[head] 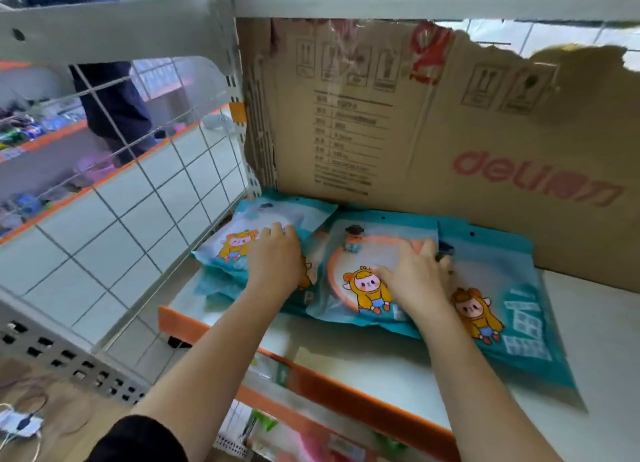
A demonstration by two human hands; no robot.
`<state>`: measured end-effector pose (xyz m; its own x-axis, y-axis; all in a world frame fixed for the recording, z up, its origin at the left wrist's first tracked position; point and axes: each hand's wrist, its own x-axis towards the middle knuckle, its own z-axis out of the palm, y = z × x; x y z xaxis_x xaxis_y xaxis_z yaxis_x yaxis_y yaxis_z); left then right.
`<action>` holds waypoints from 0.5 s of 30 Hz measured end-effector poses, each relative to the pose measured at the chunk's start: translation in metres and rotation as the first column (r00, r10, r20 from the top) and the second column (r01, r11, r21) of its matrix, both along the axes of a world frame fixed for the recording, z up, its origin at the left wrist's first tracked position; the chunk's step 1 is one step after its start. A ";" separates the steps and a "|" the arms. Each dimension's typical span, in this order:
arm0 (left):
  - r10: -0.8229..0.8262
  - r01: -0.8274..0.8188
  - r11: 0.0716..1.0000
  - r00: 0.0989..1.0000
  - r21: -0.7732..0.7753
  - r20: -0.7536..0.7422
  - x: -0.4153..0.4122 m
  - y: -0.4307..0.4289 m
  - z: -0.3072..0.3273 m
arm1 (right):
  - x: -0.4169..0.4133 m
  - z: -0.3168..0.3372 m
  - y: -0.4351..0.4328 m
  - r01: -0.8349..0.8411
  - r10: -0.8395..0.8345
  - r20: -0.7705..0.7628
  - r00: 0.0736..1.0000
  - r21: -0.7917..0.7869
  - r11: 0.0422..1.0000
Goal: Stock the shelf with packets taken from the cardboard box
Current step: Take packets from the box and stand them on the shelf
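The shelf (377, 361) is a white board with an orange front edge (346, 390), open at the right. A torn sheet of cardboard (450, 132), printed with red lettering and handling symbols, stands upright along the back edge. A wire grid (121, 219) closes the left edge.

Teal packets with a cartoon figure lie flat in a row at the back left corner, their tops against the foot of the cardboard. The left packet (239, 235) sits on at least one more beneath it, just beside the grid. The middle packet (367, 254) overlaps both its neighbours. The right packet (502, 288) reaches nearest to the front edge.

The left hand (273, 261) lies palm down on the left packet, fingers fairly straight, pressing rather than clasping. The right hand (415, 271) lies palm down on the middle packet, thumb spread across its front. Its fingertips (429, 248) reach that packet's right side, but blur hides whether they hook the edge or simply rest there.

Beyond the grid stands a person (110, 91) in dark clothes.
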<state>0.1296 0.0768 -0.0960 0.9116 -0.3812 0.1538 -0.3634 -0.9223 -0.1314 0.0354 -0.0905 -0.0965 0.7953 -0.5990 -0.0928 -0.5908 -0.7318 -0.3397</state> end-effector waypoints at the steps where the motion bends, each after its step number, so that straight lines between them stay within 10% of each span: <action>1: -0.011 0.010 0.999 1.000 0.036 0.025 0.002 0.001 0.001 | 0.001 0.002 0.002 0.001 -0.001 0.006 1.000 0.014 1.000; 8: -0.130 0.120 0.981 0.990 0.152 0.059 0.011 0.001 0.010 | 0.009 0.002 0.021 0.079 -0.082 0.046 0.996 0.064 0.995; 15: -0.217 0.222 0.971 0.974 -0.093 0.061 -0.005 -0.005 0.013 | 0.018 0.003 0.037 0.076 -0.130 0.181 0.975 0.281 0.957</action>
<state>0.1249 0.0720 -0.0831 0.7973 -0.5520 0.2441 -0.5538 -0.8299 -0.0675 0.0537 -0.0537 -0.0934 0.7492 -0.6528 -0.1119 -0.5604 -0.5348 -0.6324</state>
